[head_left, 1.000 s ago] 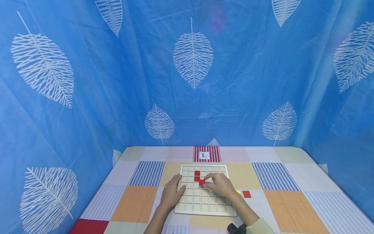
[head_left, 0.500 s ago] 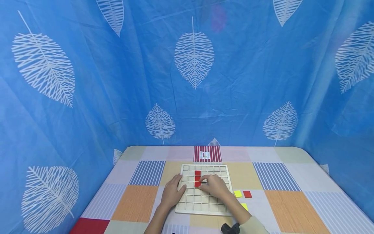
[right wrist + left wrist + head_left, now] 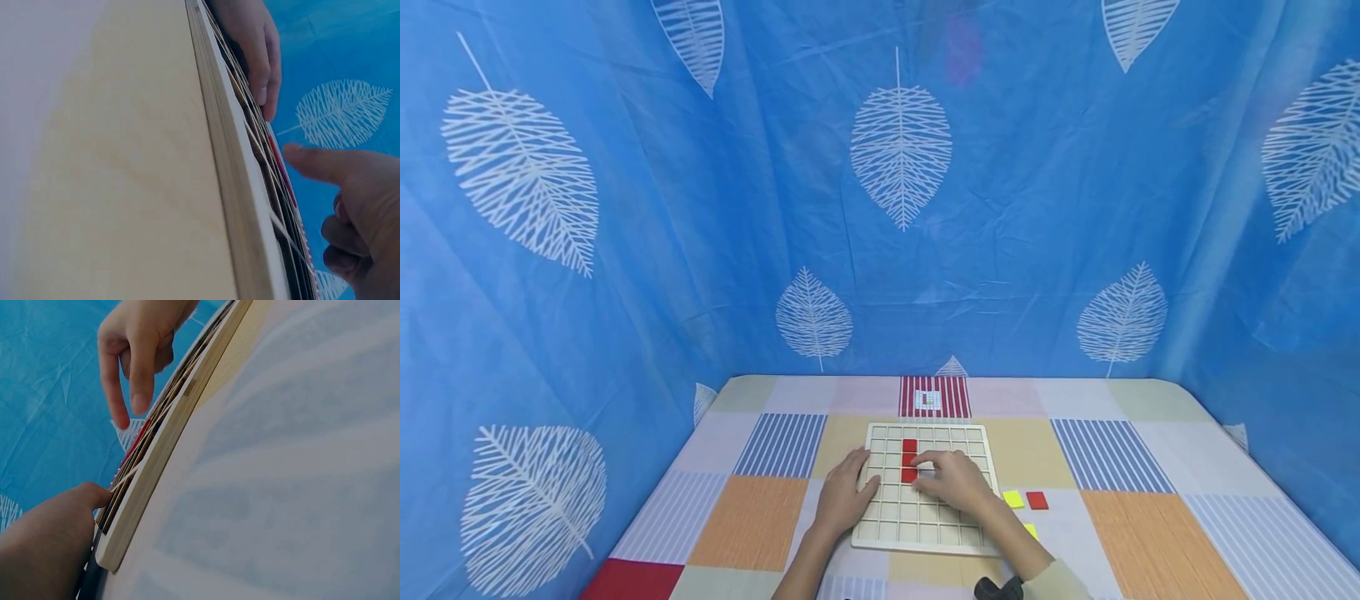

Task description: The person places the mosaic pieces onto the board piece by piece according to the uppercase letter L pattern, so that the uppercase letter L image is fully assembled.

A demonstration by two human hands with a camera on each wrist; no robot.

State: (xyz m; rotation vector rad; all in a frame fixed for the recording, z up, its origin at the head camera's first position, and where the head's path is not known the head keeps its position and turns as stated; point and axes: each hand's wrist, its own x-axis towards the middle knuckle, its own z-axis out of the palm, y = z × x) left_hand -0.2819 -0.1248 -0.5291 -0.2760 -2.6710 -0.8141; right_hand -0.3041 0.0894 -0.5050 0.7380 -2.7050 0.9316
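Observation:
A pale wooden grid board (image 3: pixel 887 533) lies on the table in the head view. Three red square tiles stand in one column of its cells: a far tile (image 3: pixel 910 446), a middle tile (image 3: pixel 908 460) and a near tile (image 3: pixel 908 475). My left hand (image 3: pixel 842 492) rests along the board's left edge, thumb over the rim. Above the board, beside the near tile, is my right hand (image 3: pixel 958 483), its thumb and index finger spread apart. In the left wrist view, nothing sits between the right hand's extended fingers (image 3: pixel 141 381). The right wrist view shows its other fingers folded in.
Right of the board lie a loose yellow tile (image 3: pixel 1012 499), a red tile (image 3: pixel 1037 500) and another yellow tile (image 3: pixel 1031 529), partly behind the right forearm. A small card with a grid pattern (image 3: pixel 927 401) lies beyond the board. Blue curtain (image 3: pixel 1000 208) surrounds the table's far side.
A second ago the right hand pinched the near red tile, tilted over the board. It went flat into its cell under the middle one, and the fingers have since parted. The left hand stays put.

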